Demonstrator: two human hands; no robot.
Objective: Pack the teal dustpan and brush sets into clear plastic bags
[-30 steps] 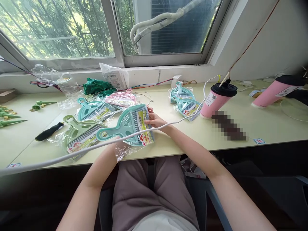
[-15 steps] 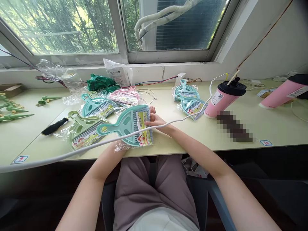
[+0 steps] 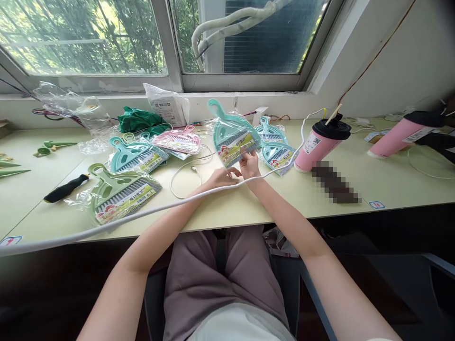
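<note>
A bagged teal dustpan-and-brush set is tilted above the table, handle up and to the left. My right hand grips its lower right edge by the printed card, fingers closed. Just under its lower corner is my left hand, fingers loosely bent and apart; whether they touch the bag I cannot tell. Two more teal sets lie overlapped at the right, close behind my right hand. Over on the left lie a green set, a teal set and a pink set, all bagged.
A white cable crosses in front of my forearms. A thin cord curls on the table. To the right stand pink cups with black lids. A black-handled tool and green plastic parts lie leftward.
The teal set has swung from lying flat near the front edge to tilted upright, farther back and right. Both hands have moved with it, and my left hand has come out from behind it.
</note>
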